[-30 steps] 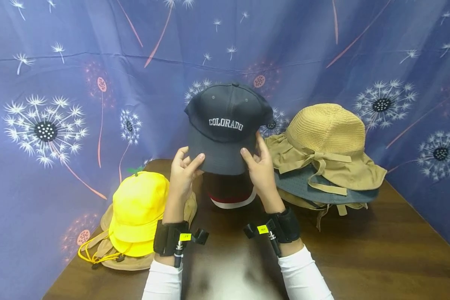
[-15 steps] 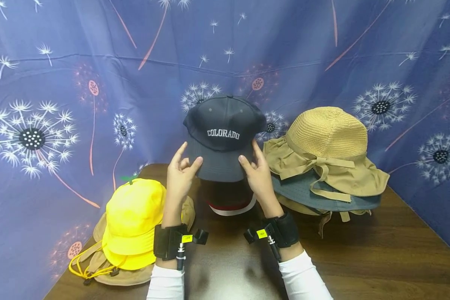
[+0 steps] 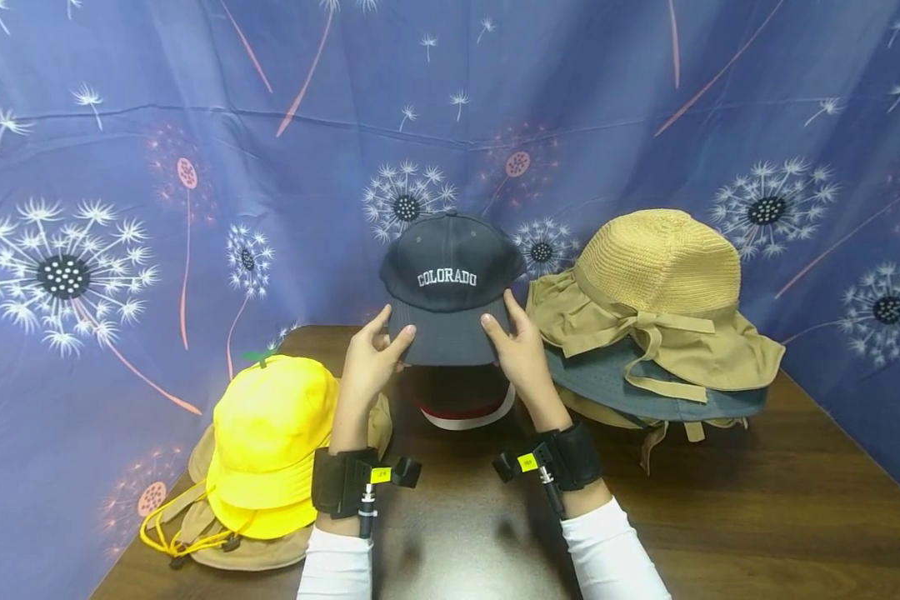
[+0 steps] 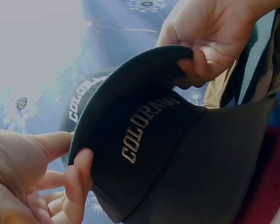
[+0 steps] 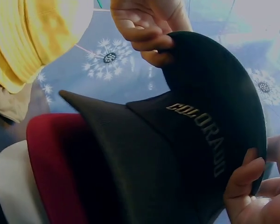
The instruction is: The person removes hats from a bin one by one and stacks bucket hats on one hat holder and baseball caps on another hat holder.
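Note:
A dark baseball cap (image 3: 453,258) lettered COLORADO faces me, its brim pinched at both sides. My left hand (image 3: 369,362) holds the brim's left edge between thumb and fingers. The right hand (image 3: 525,354) grips the opposite edge the same way. Beneath it sits a second dark COLORADO cap (image 4: 214,154), best seen in the wrist views, with the held cap's brim over its front. Below that come a red brim (image 5: 51,154) and a white brim (image 5: 11,177) of a cap stack. The crowns' inner contact is hidden.
To the left, a yellow bucket hat (image 3: 273,433) with a cord lies on a tan hat (image 3: 262,554). On the right, a straw-crowned hat (image 3: 660,258) tops a blue-brimmed hat (image 3: 667,392) and others. All stand on a brown wooden table (image 3: 720,517) before a dandelion-print cloth (image 3: 270,167).
Both hands have brought the held COLORADO cap down over the middle stack, with the brim still pinched at its sides. The side piles keep their arrangement; the head view has shifted slightly.

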The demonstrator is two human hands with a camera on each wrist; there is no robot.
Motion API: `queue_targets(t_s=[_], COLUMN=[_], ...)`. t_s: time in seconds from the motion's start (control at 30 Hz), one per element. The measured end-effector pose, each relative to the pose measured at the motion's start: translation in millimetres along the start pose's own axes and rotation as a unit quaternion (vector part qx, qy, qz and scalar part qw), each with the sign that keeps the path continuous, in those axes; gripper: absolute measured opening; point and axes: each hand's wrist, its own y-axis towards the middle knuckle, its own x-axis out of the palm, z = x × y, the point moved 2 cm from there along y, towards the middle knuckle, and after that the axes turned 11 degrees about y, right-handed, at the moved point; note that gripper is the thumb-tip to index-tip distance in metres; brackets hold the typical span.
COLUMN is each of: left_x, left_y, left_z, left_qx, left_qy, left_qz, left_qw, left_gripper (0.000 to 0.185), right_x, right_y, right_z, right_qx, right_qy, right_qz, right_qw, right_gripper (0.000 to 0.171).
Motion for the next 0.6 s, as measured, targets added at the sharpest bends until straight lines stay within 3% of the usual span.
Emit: queue_targets(t_s=[0.23, 0.6], left_x=[-2.8, -4.3], left_y=[-2.8, -5.4], left_z=[2.7, -0.9], left_qx=[-0.02, -0.052], left_qy=[0.039, 0.103], left_qz=[-0.029, -0.078], left_qw=[0.9986, 0.9903], left_gripper=[0.068, 0.067], right_x=[-6.2, -9.8], right_y=[1.0, -1.4], right_z=[3.1, 3.3], right_qx=[0.056, 0.106], right_qy=[-0.062, -0.083], right_qz=[-0.026, -0.063], right_qw=[0.996, 0.989], right_gripper=[0.065, 0.066])
